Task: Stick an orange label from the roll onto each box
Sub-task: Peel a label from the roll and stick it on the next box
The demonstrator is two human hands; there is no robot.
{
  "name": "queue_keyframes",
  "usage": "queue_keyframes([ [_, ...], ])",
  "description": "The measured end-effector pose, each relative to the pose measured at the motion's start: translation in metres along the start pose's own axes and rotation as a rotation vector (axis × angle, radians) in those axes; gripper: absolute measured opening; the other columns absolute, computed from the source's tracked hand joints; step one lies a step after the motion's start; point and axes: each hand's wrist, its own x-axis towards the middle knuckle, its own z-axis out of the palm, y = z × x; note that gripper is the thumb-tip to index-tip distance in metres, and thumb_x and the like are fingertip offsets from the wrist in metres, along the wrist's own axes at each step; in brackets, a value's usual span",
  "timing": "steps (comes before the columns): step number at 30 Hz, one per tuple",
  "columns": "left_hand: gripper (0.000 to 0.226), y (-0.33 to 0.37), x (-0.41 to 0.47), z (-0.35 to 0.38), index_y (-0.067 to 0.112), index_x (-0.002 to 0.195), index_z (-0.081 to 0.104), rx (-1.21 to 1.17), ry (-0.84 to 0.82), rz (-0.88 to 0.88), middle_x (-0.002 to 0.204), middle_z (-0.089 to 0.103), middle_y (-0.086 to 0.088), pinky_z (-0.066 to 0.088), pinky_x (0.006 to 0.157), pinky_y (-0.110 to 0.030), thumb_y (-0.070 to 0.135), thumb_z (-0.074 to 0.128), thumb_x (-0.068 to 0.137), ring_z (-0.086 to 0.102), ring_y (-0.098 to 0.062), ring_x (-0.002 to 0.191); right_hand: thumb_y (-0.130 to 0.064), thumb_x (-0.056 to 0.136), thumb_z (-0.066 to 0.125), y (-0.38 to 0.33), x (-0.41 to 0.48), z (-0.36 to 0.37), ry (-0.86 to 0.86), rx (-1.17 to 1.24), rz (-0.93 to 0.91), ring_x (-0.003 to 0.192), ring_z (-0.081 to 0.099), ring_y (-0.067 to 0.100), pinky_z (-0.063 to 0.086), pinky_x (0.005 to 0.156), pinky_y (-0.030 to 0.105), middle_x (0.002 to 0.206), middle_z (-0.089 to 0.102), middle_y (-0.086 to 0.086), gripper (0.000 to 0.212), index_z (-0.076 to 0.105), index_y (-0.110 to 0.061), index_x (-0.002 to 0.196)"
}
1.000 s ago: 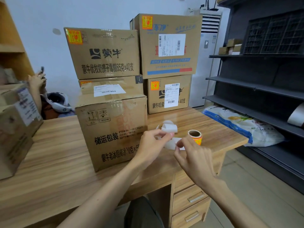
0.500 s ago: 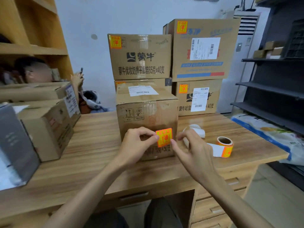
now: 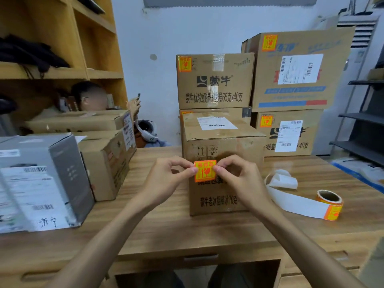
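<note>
Left hand (image 3: pixel 166 180) and right hand (image 3: pixel 244 180) pinch orange label (image 3: pixel 205 171) before box (image 3: pixel 225 197), roll (image 3: pixel 330 202) nearby.

1. A wooden desk (image 3: pixel 207 231) has a drawer handle (image 3: pixel 200 257) under its front edge.
2. Past the far left corner, a seated person (image 3: pixel 91 97) raises a phone (image 3: pixel 138 96).
3. Beside them (blurred) is perhaps a white helmet (image 3: pixel 146 129).
4. Dark shelving (image 3: pixel 365 119) stands beyond the right edge.

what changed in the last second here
Left hand and right hand moved from the backing strip by the roll to the front box, their fingers now pinching a peeled orange label by its side edges, higher up the box face than half a second ago. Roll and stacked boxes stayed put.
</note>
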Motion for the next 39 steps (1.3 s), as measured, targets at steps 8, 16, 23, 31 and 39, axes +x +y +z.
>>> queue_keyframes([
  [8,0.008,0.009,0.006,0.005,0.023,0.088,0.081,0.135,0.187,0.054,0.087,0.074,0.014,0.046,0.070,-0.012,0.029,0.077,0.088,0.064,0.003,0.086,-0.028,0.089,0.073,-0.013,0.016,0.001,0.100,-0.126,-0.061,0.075,0.062,0.008,0.053,0.067,0.042,0.077,0.066,-0.013,0.013,0.068,-0.025,0.077],
  [16,0.010,0.009,0.010,0.014,0.026,0.087,0.081,0.192,0.326,0.056,0.084,0.073,0.017,0.052,0.074,-0.029,0.035,0.077,0.087,0.065,0.001,0.088,-0.038,0.089,0.070,-0.017,0.020,0.007,0.175,-0.319,-0.092,0.073,0.061,0.005,0.052,0.064,0.040,0.079,0.064,-0.014,0.014,0.070,-0.028,0.080],
  [23,0.012,0.012,0.009,0.016,0.028,0.085,0.081,0.276,0.396,0.027,0.080,0.072,0.017,0.049,0.064,-0.027,0.039,0.077,0.086,0.062,0.002,0.071,-0.036,0.089,0.071,-0.022,0.020,0.014,0.218,-0.394,-0.076,0.073,0.060,0.006,0.051,0.063,0.035,0.082,0.064,-0.012,0.012,0.072,-0.026,0.083],
  [31,0.013,0.021,0.009,0.021,0.030,0.081,0.077,0.444,0.431,0.033,0.074,0.065,0.019,0.044,0.062,-0.020,0.040,0.074,0.086,0.061,-0.003,0.077,-0.034,0.090,0.069,-0.023,0.020,0.018,0.255,-0.445,-0.106,0.069,0.057,0.006,0.047,0.056,0.033,0.081,0.061,-0.011,0.012,0.069,-0.026,0.082],
  [39,0.023,0.012,0.014,0.008,0.028,0.085,0.061,0.499,0.396,0.125,0.078,0.064,0.012,0.046,0.062,-0.029,0.045,0.076,0.085,0.060,-0.004,0.074,-0.039,0.088,0.071,-0.025,0.023,0.010,0.327,-0.693,-0.289,0.067,0.051,0.015,0.036,0.048,0.030,0.079,0.052,-0.008,0.027,0.052,-0.021,0.080],
])
